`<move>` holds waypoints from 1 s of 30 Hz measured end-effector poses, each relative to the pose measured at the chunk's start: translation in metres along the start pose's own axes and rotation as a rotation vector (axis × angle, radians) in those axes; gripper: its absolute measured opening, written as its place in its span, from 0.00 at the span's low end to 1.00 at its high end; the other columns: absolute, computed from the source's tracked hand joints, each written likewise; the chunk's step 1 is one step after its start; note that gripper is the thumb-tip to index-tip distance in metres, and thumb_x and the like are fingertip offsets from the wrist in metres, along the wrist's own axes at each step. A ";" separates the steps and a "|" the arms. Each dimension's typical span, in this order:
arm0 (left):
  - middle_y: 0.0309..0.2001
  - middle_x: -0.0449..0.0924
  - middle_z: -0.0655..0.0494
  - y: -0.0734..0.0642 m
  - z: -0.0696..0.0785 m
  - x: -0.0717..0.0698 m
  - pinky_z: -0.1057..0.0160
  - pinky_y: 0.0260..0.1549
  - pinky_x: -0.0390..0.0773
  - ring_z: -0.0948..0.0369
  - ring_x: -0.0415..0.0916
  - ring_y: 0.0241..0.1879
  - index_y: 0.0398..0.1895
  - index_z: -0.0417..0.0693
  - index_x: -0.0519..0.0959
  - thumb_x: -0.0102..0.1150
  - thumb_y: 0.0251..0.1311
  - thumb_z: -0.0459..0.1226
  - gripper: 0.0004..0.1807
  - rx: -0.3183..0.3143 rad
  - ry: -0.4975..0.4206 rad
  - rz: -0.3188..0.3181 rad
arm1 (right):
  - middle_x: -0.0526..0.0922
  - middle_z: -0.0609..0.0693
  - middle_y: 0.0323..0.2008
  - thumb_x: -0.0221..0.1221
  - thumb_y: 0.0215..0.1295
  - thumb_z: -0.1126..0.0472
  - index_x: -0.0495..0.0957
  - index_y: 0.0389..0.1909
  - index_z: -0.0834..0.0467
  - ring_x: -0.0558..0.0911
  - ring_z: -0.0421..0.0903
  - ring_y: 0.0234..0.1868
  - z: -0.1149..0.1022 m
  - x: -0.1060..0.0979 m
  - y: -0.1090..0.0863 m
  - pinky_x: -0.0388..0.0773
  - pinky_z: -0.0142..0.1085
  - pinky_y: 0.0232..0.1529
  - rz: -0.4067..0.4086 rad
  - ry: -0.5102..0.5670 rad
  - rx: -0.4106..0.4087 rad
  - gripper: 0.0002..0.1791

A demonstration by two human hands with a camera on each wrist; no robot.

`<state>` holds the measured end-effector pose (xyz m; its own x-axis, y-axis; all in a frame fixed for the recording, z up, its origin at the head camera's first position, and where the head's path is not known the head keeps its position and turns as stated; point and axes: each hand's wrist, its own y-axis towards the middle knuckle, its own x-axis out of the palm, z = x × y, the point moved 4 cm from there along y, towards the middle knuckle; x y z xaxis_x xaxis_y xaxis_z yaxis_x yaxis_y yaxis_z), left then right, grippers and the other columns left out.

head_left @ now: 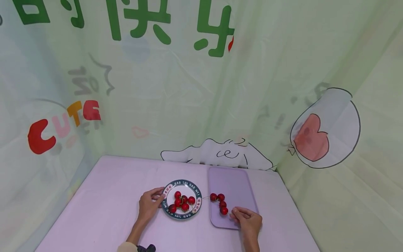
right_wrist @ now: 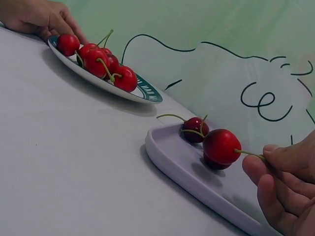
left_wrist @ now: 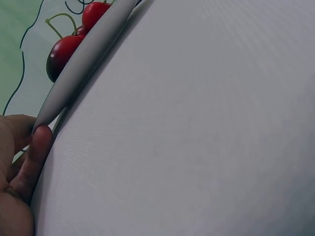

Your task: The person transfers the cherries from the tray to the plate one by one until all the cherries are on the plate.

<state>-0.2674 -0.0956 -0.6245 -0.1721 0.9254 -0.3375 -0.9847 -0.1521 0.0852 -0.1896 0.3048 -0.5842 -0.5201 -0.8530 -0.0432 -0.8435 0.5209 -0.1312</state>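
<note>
A round white plate [head_left: 168, 211] with a dark green lettered rim carries several red cherries [head_left: 178, 202]. My left hand [head_left: 149, 205] grips its left edge, and in the left wrist view a fingertip [left_wrist: 43, 135] shows at the rim. Over the purple tray [head_left: 234, 182], my right hand [head_left: 248, 220] pinches the green stem of a red cherry [right_wrist: 221, 146] between thumb and forefinger. This cherry overlaps another one beneath it in the right wrist view. More cherries [head_left: 221, 197] lie on the tray, one with its stem [right_wrist: 170, 116] reaching past the tray's edge toward the plate.
Plate and tray stand side by side on a pale table [head_left: 119, 185], the tray to the right. A printed cloth curtain [head_left: 176, 105] hangs behind and along both sides of the table. A small black object [head_left: 146, 248] shows beside the left sleeve [head_left: 127, 247].
</note>
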 end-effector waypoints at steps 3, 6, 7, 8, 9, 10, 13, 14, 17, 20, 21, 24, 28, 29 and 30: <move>0.48 0.90 0.48 0.001 0.000 0.000 0.73 0.28 0.87 0.62 0.82 0.35 0.64 0.47 0.87 0.72 0.70 0.33 0.20 0.000 0.000 0.002 | 0.93 0.50 0.26 0.71 0.68 0.73 0.87 0.46 0.77 0.93 0.44 0.25 0.000 0.003 -0.001 0.90 0.31 0.30 -0.014 0.028 -0.002 0.11; 0.48 0.90 0.48 0.001 0.000 -0.001 0.73 0.28 0.87 0.62 0.82 0.35 0.63 0.46 0.88 0.72 0.70 0.32 0.20 -0.001 0.001 0.005 | 0.93 0.50 0.26 0.71 0.68 0.73 0.87 0.45 0.76 0.93 0.45 0.26 0.000 0.005 -0.002 0.90 0.32 0.30 -0.027 0.042 -0.008 0.10; 0.48 0.90 0.48 0.001 0.000 -0.001 0.73 0.28 0.87 0.62 0.82 0.35 0.63 0.46 0.88 0.72 0.69 0.32 0.20 -0.002 0.002 0.006 | 0.93 0.49 0.25 0.71 0.68 0.73 0.87 0.44 0.75 0.93 0.46 0.26 0.000 0.006 -0.002 0.90 0.32 0.30 -0.031 0.044 -0.009 0.08; 0.48 0.90 0.48 0.001 0.000 -0.001 0.73 0.27 0.87 0.62 0.82 0.35 0.63 0.46 0.88 0.72 0.69 0.32 0.20 -0.003 0.004 0.006 | 0.93 0.49 0.25 0.71 0.68 0.73 0.88 0.43 0.73 0.93 0.46 0.26 0.000 0.007 -0.003 0.91 0.31 0.30 -0.032 0.047 -0.007 0.06; 0.48 0.90 0.47 0.001 0.000 0.000 0.73 0.27 0.87 0.62 0.82 0.35 0.63 0.46 0.88 0.72 0.69 0.32 0.20 -0.004 0.004 0.006 | 0.93 0.49 0.25 0.71 0.68 0.73 0.89 0.42 0.73 0.93 0.46 0.26 0.000 0.008 -0.003 0.91 0.32 0.30 -0.035 0.053 -0.009 0.06; 0.48 0.90 0.47 0.000 0.000 0.000 0.73 0.27 0.87 0.62 0.82 0.35 0.63 0.46 0.88 0.72 0.69 0.32 0.20 -0.005 0.003 0.005 | 0.93 0.49 0.25 0.70 0.68 0.73 0.89 0.42 0.72 0.93 0.46 0.26 0.000 0.009 -0.003 0.91 0.32 0.30 -0.037 0.057 -0.007 0.05; 0.48 0.90 0.47 0.000 0.000 0.000 0.73 0.27 0.87 0.63 0.82 0.35 0.63 0.46 0.88 0.72 0.69 0.31 0.20 -0.005 0.003 0.004 | 0.93 0.49 0.25 0.71 0.68 0.73 0.89 0.42 0.72 0.93 0.45 0.25 0.001 0.011 -0.004 0.91 0.32 0.31 -0.045 0.076 0.001 0.05; 0.48 0.90 0.47 0.000 0.000 0.000 0.73 0.27 0.87 0.63 0.82 0.35 0.63 0.46 0.88 0.72 0.69 0.31 0.20 -0.004 0.004 0.004 | 0.93 0.49 0.25 0.71 0.68 0.73 0.89 0.42 0.73 0.93 0.45 0.25 0.000 0.012 -0.005 0.91 0.32 0.31 -0.047 0.086 0.002 0.06; 0.48 0.90 0.47 0.000 0.000 0.000 0.73 0.27 0.87 0.63 0.82 0.34 0.63 0.46 0.88 0.72 0.69 0.32 0.20 -0.001 0.004 0.005 | 0.93 0.48 0.25 0.71 0.68 0.73 0.88 0.43 0.74 0.93 0.46 0.26 -0.001 0.015 -0.007 0.91 0.33 0.31 -0.055 0.098 0.006 0.08; 0.48 0.90 0.47 0.000 0.000 -0.001 0.73 0.27 0.87 0.64 0.82 0.34 0.63 0.47 0.88 0.72 0.69 0.32 0.20 0.000 0.001 0.009 | 0.92 0.47 0.25 0.71 0.68 0.73 0.88 0.42 0.74 0.94 0.46 0.26 -0.004 0.017 -0.010 0.92 0.33 0.31 -0.056 0.102 0.010 0.06; 0.48 0.90 0.47 0.000 0.001 -0.001 0.73 0.27 0.87 0.64 0.82 0.34 0.63 0.47 0.88 0.73 0.69 0.32 0.20 0.000 0.000 0.011 | 0.92 0.47 0.25 0.70 0.68 0.73 0.88 0.42 0.74 0.94 0.46 0.26 -0.004 0.018 -0.011 0.91 0.33 0.31 -0.057 0.100 0.012 0.07; 0.47 0.90 0.47 0.000 0.001 -0.002 0.72 0.27 0.87 0.65 0.82 0.33 0.63 0.46 0.88 0.72 0.69 0.32 0.20 0.007 0.002 0.011 | 0.92 0.47 0.25 0.70 0.68 0.74 0.88 0.42 0.74 0.94 0.46 0.26 -0.005 0.019 -0.012 0.91 0.32 0.31 -0.061 0.100 0.013 0.06; 0.47 0.90 0.47 0.000 0.000 -0.001 0.72 0.27 0.87 0.66 0.82 0.33 0.63 0.46 0.88 0.72 0.69 0.31 0.20 0.009 0.006 0.009 | 0.93 0.48 0.25 0.70 0.68 0.73 0.88 0.42 0.72 0.93 0.45 0.26 -0.005 0.020 -0.013 0.90 0.31 0.29 -0.066 0.103 0.010 0.05; 0.48 0.90 0.48 0.001 0.000 -0.001 0.72 0.27 0.87 0.66 0.82 0.33 0.63 0.47 0.88 0.72 0.69 0.32 0.20 0.001 0.001 0.009 | 0.93 0.49 0.25 0.70 0.68 0.73 0.88 0.42 0.73 0.93 0.45 0.26 -0.006 0.020 -0.013 0.90 0.31 0.29 -0.072 0.108 0.008 0.05; 0.48 0.90 0.47 0.001 0.000 -0.001 0.72 0.27 0.87 0.66 0.82 0.33 0.63 0.47 0.88 0.72 0.69 0.32 0.20 0.003 0.002 0.007 | 0.93 0.49 0.25 0.71 0.68 0.73 0.88 0.41 0.72 0.93 0.44 0.26 -0.006 0.021 -0.013 0.90 0.31 0.29 -0.074 0.112 0.010 0.05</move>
<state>-0.2677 -0.0967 -0.6242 -0.1795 0.9236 -0.3386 -0.9833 -0.1580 0.0903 -0.1902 0.2806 -0.5769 -0.4689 -0.8798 0.0778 -0.8789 0.4561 -0.1395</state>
